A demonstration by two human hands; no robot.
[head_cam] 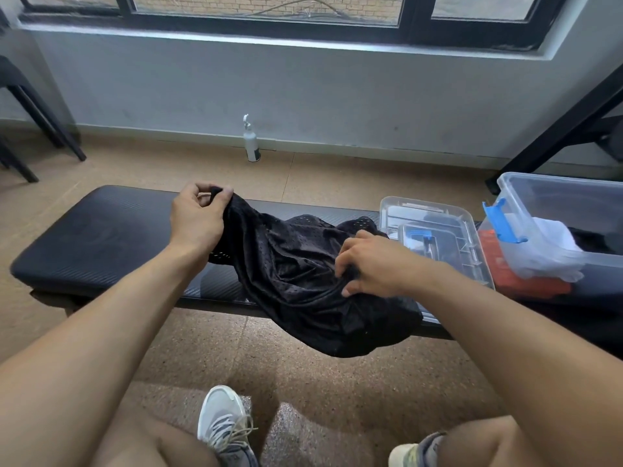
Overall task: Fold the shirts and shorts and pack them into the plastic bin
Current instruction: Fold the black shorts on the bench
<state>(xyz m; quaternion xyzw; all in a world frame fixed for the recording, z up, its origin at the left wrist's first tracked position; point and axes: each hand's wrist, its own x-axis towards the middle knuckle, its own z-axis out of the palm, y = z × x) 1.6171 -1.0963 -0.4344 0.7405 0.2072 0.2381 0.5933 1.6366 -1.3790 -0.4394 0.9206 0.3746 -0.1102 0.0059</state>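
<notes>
A black mesh garment [296,274] lies crumpled across the black padded bench [101,237], its lower part hanging over the front edge. My left hand [197,215] pinches one corner of it and holds that corner up above the bench. My right hand [374,264] grips a bunch of the cloth near its middle right. The clear plastic bin [573,203] with a blue latch stands at the far right; white cloth [553,251] and something dark hang in it. An orange garment [526,281] lies beneath the white cloth.
The bin's clear lid [435,230] lies on the bench between the garment and the bin. A white bottle [251,143] stands on the floor by the wall. Black chair legs [30,129] are at the left, a black table frame [566,126] at the right.
</notes>
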